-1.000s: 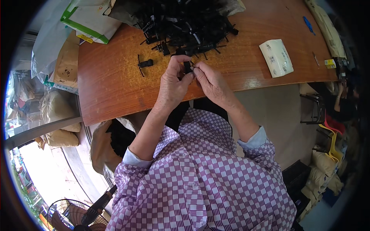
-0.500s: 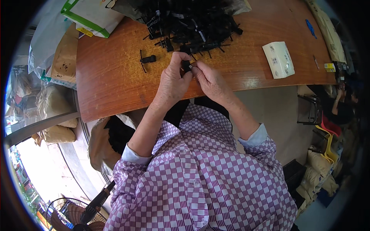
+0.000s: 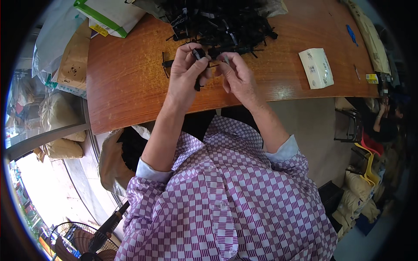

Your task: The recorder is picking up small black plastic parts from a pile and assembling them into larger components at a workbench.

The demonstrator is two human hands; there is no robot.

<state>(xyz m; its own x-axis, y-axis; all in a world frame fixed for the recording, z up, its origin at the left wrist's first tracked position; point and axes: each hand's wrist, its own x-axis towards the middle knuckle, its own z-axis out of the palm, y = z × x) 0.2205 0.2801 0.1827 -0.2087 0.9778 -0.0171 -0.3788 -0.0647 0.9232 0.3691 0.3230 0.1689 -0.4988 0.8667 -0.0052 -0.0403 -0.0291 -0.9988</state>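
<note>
In the head view, my left hand [image 3: 183, 76] is closed around a black plastic part [image 3: 198, 53], its fingers and thumb covering much of it. The dark lower end of the part shows below the fingers. Close beside it, my right hand [image 3: 240, 80] pinches a small grey piece [image 3: 226, 60] between thumb and fingers; its kind is too small to tell. A thin dark rod spans the gap between the two hands. Just left of my left hand, a loose black part with thin arms [image 3: 166, 64] lies on the table. Beyond both hands is a heap of similar black parts [image 3: 222, 26].
The brown wooden table [image 3: 126, 87] carries a white packet [image 3: 315, 68] at right and a blue item [image 3: 352, 35] farther off. A white-and-green bag [image 3: 109, 17] stands far left. Below the edge is a sack [image 3: 111, 167]; a fan [image 3: 87, 243] stands lower left. Another person sits far right.
My hands have moved slightly away from me and apart. The black part now tilts upright in my left hand, and my right hand has drawn back from it with a small grey piece.
</note>
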